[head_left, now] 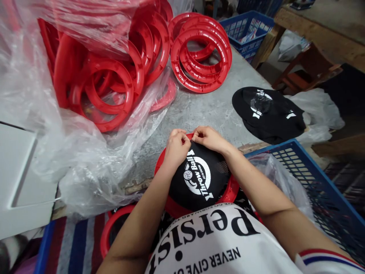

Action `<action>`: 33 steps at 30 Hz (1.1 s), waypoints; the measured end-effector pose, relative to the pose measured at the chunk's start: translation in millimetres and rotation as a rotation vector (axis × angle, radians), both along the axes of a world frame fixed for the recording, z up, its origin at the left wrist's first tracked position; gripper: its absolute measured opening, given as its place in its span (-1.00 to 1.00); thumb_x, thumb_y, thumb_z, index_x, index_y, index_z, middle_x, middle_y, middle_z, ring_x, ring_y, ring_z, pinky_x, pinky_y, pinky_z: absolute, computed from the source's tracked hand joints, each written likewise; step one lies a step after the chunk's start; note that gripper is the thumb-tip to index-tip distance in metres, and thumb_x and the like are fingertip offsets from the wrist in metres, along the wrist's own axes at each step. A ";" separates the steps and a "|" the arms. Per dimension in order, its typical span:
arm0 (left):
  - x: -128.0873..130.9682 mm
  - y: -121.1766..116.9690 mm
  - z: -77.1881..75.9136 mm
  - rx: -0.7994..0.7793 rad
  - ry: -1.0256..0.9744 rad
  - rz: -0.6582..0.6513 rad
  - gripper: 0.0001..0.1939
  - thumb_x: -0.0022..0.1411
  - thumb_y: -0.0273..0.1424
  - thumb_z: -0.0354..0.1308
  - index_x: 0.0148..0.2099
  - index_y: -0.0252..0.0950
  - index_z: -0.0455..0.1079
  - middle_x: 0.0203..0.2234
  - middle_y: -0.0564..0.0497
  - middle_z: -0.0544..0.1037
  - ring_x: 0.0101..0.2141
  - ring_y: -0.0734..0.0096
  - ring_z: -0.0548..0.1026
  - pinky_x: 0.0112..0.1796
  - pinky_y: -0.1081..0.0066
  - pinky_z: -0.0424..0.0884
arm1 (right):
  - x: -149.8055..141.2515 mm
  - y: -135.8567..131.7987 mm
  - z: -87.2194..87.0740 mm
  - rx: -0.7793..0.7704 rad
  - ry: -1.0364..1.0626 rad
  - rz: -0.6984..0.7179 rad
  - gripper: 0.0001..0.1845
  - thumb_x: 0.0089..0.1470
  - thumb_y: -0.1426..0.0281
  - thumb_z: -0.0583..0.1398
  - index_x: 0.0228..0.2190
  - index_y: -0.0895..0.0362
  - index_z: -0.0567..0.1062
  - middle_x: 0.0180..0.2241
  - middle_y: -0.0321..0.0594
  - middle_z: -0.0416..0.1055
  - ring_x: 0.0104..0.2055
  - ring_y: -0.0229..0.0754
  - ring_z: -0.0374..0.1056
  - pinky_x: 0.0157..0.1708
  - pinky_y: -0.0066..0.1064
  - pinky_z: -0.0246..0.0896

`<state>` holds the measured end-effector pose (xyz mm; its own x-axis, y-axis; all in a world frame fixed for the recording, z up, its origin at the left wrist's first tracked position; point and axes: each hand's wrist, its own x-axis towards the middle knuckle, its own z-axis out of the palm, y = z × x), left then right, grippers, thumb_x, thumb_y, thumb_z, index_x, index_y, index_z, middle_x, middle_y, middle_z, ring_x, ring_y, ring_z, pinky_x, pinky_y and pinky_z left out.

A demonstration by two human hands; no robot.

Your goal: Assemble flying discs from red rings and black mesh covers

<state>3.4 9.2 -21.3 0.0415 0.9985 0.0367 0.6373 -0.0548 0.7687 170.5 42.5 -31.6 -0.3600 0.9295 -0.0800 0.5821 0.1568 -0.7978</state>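
In front of my chest lies a red plastic ring [233,190] with a round black mesh cover [219,182] over its middle, printed in white with "Throw Ball". My left hand [178,146] pinches the cover's edge at the ring's far rim. Right beside it, my right hand [208,139] pinches the same edge, with thumb and fingertips together. The cover's near edge sits inside the red rim, which shows to the left and at the lower right. My fingertips hide the exact spot where the fabric meets the rim.
Loose red rings [199,87] overlap at the back of the grey table [196,110]. More rings sit in a clear plastic bag [94,160] at left. Several black covers [265,125] lie at right, by a blue crate [299,152]. Another blue crate [251,23] stands behind.
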 end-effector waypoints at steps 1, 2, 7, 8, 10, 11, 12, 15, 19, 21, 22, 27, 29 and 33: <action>0.6 0.3 -0.3 -0.001 0.003 0.003 -0.84 0.12 -0.57 0.10 -0.47 -0.25 0.33 -0.08 -0.10 0.49 -0.01 0.26 0.48 0.09 0.25 0.38 | -0.8 -0.7 1.4 0.007 -0.024 -0.004 -0.89 0.06 0.40 0.19 -0.49 0.14 0.46 -0.31 -0.27 0.53 -0.34 -0.26 0.31 -0.35 -0.46 0.13; 1.3 0.8 -0.7 -0.002 0.006 0.007 -0.83 0.12 -0.57 0.10 -0.48 -0.25 0.31 -0.09 -0.10 0.49 -0.02 0.26 0.48 0.09 0.26 0.38 | -1.6 -1.2 2.5 0.021 -0.052 -0.007 -0.89 0.06 0.41 0.19 -0.49 0.14 0.46 -0.28 -0.26 0.54 -0.32 -0.25 0.32 -0.34 -0.46 0.13; 3.1 3.6 -4.1 -0.007 0.056 0.021 -0.80 0.13 -0.56 0.05 -0.50 -0.23 0.25 -0.11 -0.12 0.50 -0.03 0.24 0.49 0.10 0.23 0.38 | -2.6 -0.2 -0.3 0.071 -0.122 -0.008 -0.87 0.11 0.42 0.17 -0.45 0.14 0.49 -0.24 -0.21 0.55 -0.25 -0.21 0.36 -0.24 -0.41 0.16; 2.3 4.1 -4.7 -0.004 0.064 0.009 -0.81 0.16 -0.54 0.04 -0.48 -0.23 0.26 -0.10 -0.12 0.50 -0.02 0.23 0.48 0.11 0.21 0.37 | -1.8 0.7 -2.4 0.054 -0.096 -0.022 -0.86 0.12 0.41 0.17 -0.43 0.14 0.51 -0.26 -0.21 0.54 -0.27 -0.22 0.35 -0.24 -0.41 0.17; -0.7 5.0 -5.9 0.010 0.073 -0.019 -0.85 0.20 -0.52 0.02 -0.41 -0.24 0.33 -0.06 -0.13 0.49 0.02 0.21 0.47 0.15 0.18 0.34 | 0.9 2.4 -6.6 0.009 0.019 -0.066 -0.85 0.13 0.40 0.16 -0.39 0.15 0.53 -0.30 -0.22 0.54 -0.30 -0.23 0.35 -0.26 -0.41 0.20; -2.5 5.2 -6.3 0.019 0.075 -0.030 -0.85 0.21 -0.52 0.00 -0.36 -0.24 0.36 -0.04 -0.14 0.48 0.04 0.20 0.47 0.17 0.17 0.33 | 2.9 3.0 -8.1 -0.019 0.106 -0.088 -0.86 0.12 0.39 0.16 -0.38 0.15 0.53 -0.32 -0.23 0.53 -0.31 -0.23 0.35 -0.26 -0.41 0.22; -4.4 5.4 -6.6 0.028 0.077 -0.037 -0.84 0.21 -0.54 -0.01 -0.30 -0.25 0.38 -0.02 -0.15 0.48 0.06 0.20 0.46 0.18 0.16 0.31 | 5.1 3.4 -8.9 -0.050 0.203 -0.108 -0.86 0.10 0.38 0.17 -0.37 0.16 0.53 -0.33 -0.24 0.53 -0.31 -0.23 0.36 -0.24 -0.41 0.24; -7.9 4.7 -6.8 0.053 0.063 -0.051 -0.79 0.21 -0.57 -0.04 -0.23 -0.25 0.38 -0.01 -0.16 0.47 0.08 0.22 0.44 0.20 0.15 0.29 | 13.3 2.6 -7.0 -0.143 0.485 -0.193 -0.88 0.03 0.40 0.21 -0.35 0.15 0.52 -0.32 -0.22 0.55 -0.28 -0.22 0.40 -0.18 -0.38 0.31; -5.2 1.7 -5.4 0.061 0.019 -0.049 -0.76 0.20 -0.59 -0.06 -0.26 -0.21 0.38 -0.02 -0.08 0.49 0.08 0.26 0.45 0.19 0.17 0.29 | 24.1 -1.5 -1.2 -0.182 0.641 -0.274 -0.87 -0.04 0.43 0.25 -0.35 0.15 0.52 -0.27 -0.17 0.57 -0.24 -0.22 0.43 -0.13 -0.36 0.34; -2.5 0.3 -4.9 0.046 0.023 -0.055 -0.75 0.19 -0.58 -0.04 -0.27 -0.20 0.41 0.00 -0.05 0.50 0.07 0.25 0.45 0.19 0.14 0.28 | 27.2 -3.9 -1.1 -0.176 0.590 -0.278 -0.87 -0.06 0.44 0.25 -0.36 0.15 0.53 -0.27 -0.17 0.57 -0.26 -0.22 0.43 -0.13 -0.35 0.34; -1.5 -0.1 -4.8 0.039 0.028 -0.056 -0.75 0.19 -0.58 -0.04 -0.27 -0.19 0.42 0.00 -0.04 0.50 0.07 0.23 0.45 0.20 0.12 0.27 | 28.0 -5.0 -2.0 -0.177 0.555 -0.277 -0.87 -0.07 0.45 0.25 -0.37 0.15 0.53 -0.28 -0.17 0.57 -0.27 -0.22 0.42 -0.15 -0.35 0.34; -1.8 -1.7 -4.1 0.032 0.000 -0.081 -0.68 0.13 -0.60 -0.03 -0.22 -0.17 0.48 0.05 -0.01 0.49 0.13 0.24 0.42 0.22 0.09 0.22 | 29.2 -9.2 -9.4 -0.143 0.500 -0.245 -0.83 -0.08 0.46 0.20 -0.36 0.15 0.54 -0.27 -0.17 0.56 -0.26 -0.20 0.42 -0.17 -0.35 0.32; -2.9 -3.3 -2.7 0.027 0.013 -0.116 -0.62 0.13 -0.61 -0.03 -0.17 -0.15 0.52 0.11 0.00 0.46 0.16 0.22 0.39 0.23 0.06 0.19 | 30.7 -10.0 -10.9 -0.089 0.492 -0.206 -0.83 -0.09 0.47 0.17 -0.41 0.15 0.56 -0.18 -0.17 0.55 -0.20 -0.20 0.43 -0.11 -0.33 0.32; -1.6 -8.0 -0.8 0.016 0.160 -0.170 -0.54 0.18 -0.57 -0.04 -0.11 -0.03 0.59 0.17 0.04 0.43 0.18 0.11 0.33 0.24 -0.05 0.13 | 33.0 -11.0 -11.8 0.031 0.332 -0.111 -0.75 -0.12 0.55 0.11 -0.50 0.13 0.60 -0.13 -0.18 0.52 -0.09 -0.17 0.43 0.03 -0.25 0.27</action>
<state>1.8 1.2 -22.1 0.2158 0.9759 0.0320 0.7314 -0.1832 0.6569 203.5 31.5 -43.5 -0.2584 0.9646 0.0531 0.3061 0.1339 -0.9425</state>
